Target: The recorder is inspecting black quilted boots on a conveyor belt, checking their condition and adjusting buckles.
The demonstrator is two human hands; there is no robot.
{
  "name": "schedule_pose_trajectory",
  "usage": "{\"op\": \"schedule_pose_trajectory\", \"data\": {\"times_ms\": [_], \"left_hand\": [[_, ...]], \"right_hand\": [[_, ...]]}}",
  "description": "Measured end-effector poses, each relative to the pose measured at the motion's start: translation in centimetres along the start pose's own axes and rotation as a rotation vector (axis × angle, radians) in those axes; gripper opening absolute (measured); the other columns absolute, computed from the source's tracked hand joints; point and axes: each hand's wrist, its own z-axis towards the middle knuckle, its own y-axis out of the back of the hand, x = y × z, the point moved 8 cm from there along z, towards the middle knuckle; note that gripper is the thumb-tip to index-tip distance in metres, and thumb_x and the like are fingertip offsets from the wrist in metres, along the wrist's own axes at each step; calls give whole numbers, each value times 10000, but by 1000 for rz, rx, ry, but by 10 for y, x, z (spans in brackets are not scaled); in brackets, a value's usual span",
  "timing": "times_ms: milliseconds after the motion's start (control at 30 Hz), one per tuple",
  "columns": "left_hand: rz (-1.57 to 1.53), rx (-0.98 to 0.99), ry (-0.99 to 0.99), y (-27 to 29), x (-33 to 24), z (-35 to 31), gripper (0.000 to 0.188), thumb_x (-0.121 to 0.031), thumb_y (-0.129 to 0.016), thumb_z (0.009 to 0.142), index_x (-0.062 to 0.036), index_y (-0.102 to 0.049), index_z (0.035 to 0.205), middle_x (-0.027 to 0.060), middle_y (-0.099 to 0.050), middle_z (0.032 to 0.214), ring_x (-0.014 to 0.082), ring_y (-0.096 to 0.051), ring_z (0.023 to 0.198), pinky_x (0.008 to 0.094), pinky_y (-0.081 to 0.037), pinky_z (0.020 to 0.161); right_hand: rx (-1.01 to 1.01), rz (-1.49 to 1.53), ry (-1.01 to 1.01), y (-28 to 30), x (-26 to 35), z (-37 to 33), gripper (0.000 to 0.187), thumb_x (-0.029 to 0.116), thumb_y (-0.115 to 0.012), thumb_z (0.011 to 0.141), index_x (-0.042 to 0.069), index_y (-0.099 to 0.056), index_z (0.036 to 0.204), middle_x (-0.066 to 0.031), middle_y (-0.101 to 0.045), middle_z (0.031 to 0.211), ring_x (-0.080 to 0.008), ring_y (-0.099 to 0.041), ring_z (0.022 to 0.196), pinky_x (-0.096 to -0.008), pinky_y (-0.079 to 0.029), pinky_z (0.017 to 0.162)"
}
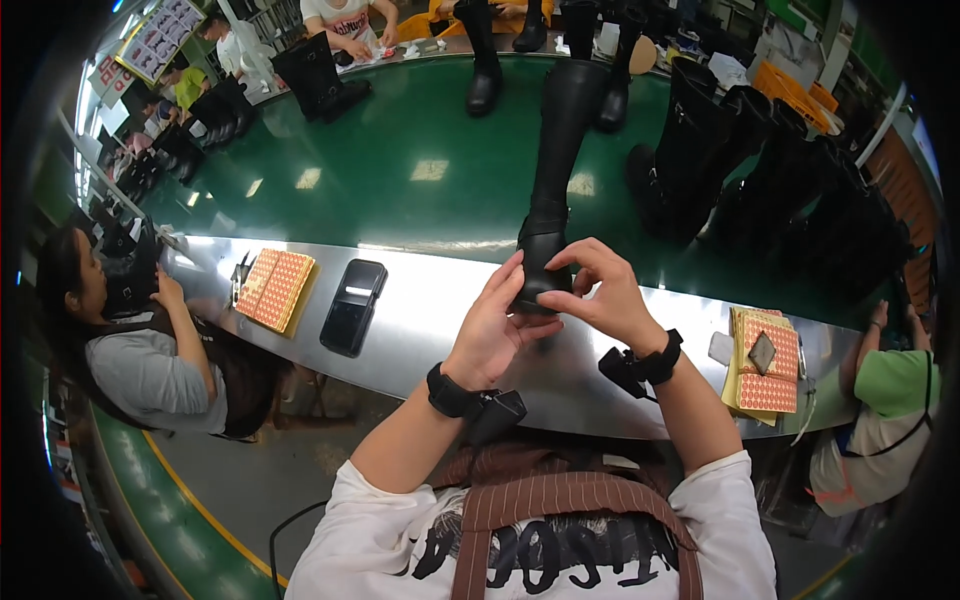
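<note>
A tall black boot (558, 165) stands in front of me, its toe turned toward me at the silver edge of the bench. Cupped at the toe's left side is my left hand (497, 318), fingers reaching under its front and thumb along its side. My right hand (612, 295) grips the same toe from the right, with bent fingers on top and the thumb pressed to its front. Straps cross the boot at the ankle. The toe tip is partly covered by my fingers.
More black boots (690, 150) crowd the green belt (400, 150) at right, others stand farther off. A black phone-like device (353, 307) and a red-patterned pad (275, 288) lie left on the metal ledge; another patterned pad (768, 365) lies right. People sit on both sides.
</note>
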Motion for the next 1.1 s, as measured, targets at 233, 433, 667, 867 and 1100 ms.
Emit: {"op": "schedule_pose_trajectory", "data": {"times_ms": [233,433,667,867,1100], "left_hand": [[266,-87,79,-5,9,-7,779,-248,-594,942,-204,-37,1485,146,-512,1177,238,-623,948,433,-570,811],[71,-150,24,15,-19,-2,593,-133,-546,953,-51,-191,1420,140,-508,1246,236,-577,1094,440,-549,906],[110,-109,-99,15,-85,133,366,-109,-545,947,-23,-375,1260,146,-504,1216,260,-563,1099,456,-535,941],[61,-88,-281,-9,-134,329,579,-32,-583,902,-77,-273,1388,137,-459,1277,270,-534,1129,540,-507,937],[91,-366,-347,83,-123,508,737,34,-604,882,-183,-232,1481,133,-454,1331,277,-529,1132,526,-541,875]], "right_hand": [[152,47,-36,-10,-1,-9,394,197,-815,732,48,-651,1058,-62,-578,1031,-113,-615,665,-235,-490,612],[18,182,-198,17,-59,-57,297,149,-726,826,38,-638,1087,-73,-621,1018,-113,-649,749,-238,-506,686],[-278,873,-693,37,-176,-98,146,102,-604,924,7,-612,1034,-14,-606,820,-87,-584,683,-239,-505,663],[-355,1099,-732,55,-180,-98,119,51,-558,936,-17,-579,1031,-53,-601,814,-121,-577,718,-253,-488,696],[-312,1194,-762,48,-190,-108,95,51,-578,916,13,-577,1003,-92,-607,899,-160,-556,749,-356,-469,762]]}}
